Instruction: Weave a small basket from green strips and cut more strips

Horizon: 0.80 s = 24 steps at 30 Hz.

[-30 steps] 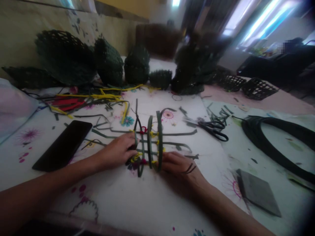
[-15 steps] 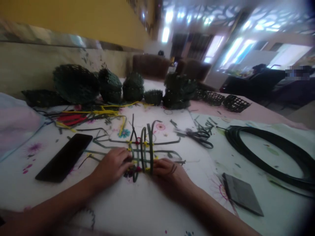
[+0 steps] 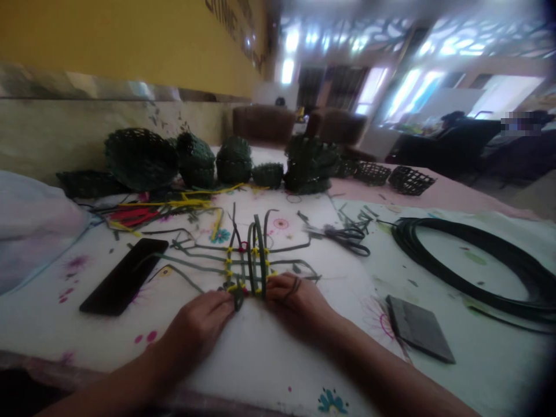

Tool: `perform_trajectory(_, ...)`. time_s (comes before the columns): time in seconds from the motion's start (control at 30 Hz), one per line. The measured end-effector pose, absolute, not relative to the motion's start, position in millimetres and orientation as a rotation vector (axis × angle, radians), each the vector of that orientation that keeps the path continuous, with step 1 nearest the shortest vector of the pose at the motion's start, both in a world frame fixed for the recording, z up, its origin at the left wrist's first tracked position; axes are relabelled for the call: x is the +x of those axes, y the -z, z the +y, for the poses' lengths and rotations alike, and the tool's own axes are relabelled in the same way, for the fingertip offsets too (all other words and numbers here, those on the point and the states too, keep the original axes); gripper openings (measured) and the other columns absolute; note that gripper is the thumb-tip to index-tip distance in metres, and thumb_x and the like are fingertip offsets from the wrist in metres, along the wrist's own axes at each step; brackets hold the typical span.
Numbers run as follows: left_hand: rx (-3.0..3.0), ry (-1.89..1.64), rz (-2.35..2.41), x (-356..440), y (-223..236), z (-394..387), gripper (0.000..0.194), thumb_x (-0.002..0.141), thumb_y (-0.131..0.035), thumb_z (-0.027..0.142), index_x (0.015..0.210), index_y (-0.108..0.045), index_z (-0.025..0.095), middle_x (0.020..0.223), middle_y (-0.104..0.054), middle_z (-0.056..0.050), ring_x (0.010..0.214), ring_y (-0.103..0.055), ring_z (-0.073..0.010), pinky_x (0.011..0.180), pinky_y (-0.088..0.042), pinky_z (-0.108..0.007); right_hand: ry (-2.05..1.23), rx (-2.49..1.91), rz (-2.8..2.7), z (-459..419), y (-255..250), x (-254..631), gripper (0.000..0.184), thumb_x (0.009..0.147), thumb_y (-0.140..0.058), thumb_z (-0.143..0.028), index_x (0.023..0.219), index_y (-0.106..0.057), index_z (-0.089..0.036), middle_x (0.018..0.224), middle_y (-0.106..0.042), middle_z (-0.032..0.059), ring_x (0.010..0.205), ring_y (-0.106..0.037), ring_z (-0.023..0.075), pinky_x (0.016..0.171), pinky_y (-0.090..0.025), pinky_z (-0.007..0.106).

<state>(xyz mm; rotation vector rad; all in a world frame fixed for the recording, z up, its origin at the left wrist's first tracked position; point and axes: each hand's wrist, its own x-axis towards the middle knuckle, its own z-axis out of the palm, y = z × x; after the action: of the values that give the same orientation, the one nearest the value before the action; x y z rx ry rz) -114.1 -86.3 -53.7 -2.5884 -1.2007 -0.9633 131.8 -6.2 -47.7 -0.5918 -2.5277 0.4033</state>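
Note:
A small open grid of dark green woven strips point(image 3: 241, 265), knotted with yellow and red ties at the crossings, lies flat on the flowered tablecloth. Long strip ends stick out from it to the left, right and back, and two strips arch up over its right part. My left hand point(image 3: 204, 318) is closed at the grid's near left corner, fingertips pressed on the strips by a curled end. On the opposite side, my right hand point(image 3: 302, 298) pinches the near right edge, its fingertips partly hidden behind the arched strips. One dark strip end crosses over the right fingers.
A black phone point(image 3: 124, 277) lies left. Scissors point(image 3: 343, 234) and strip offcuts are behind to the right, near a large coil of dark strip point(image 3: 403, 255) and a grey slab point(image 3: 419, 328). Dark woven baskets point(image 3: 141, 159) line the back, with yellow and red strips point(image 3: 143, 214) before them.
My left hand has moved down towards me, from the grid's left side to its near left corner. The right hand stays at the right edge. The view has shifted slightly.

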Motion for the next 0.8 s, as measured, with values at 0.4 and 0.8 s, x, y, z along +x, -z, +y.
perform_trajectory(0.4, -2.652, 0.999, -1.427, -117.3, 44.9, -65.3, 0.013, 0.089, -0.050, 0.009, 0.085, -0.058, 0.017, 0.085, -0.063, -0.005, 0.077, -0.062, -0.0151, 0.069, -0.053, -0.027, -0.415, -0.589, -2.564, -8.0, 39.7, 131.8, 0.023, 0.096, -0.048, -0.015, 0.080, -0.065, -0.018, 0.085, -0.066, 0.0056, 0.080, -0.059, 0.0164, 0.074, -0.046, 0.027)
perform_trajectory(0.8, -2.749, 0.993, -1.005, -139.1, 57.3, -60.3, 0.020, 0.086, -0.053, 0.004, 0.093, -0.064, 0.018, 0.094, -0.072, -0.006, 0.089, -0.068, -0.0155, 0.083, -0.056, -0.029, -0.434, -0.639, -2.581, -8.7, 39.8, 131.5, 0.020, 0.094, -0.049, -0.011, 0.085, -0.065, -0.016, 0.089, -0.067, 0.0071, 0.084, -0.061, 0.0172, 0.076, -0.048, 0.028)
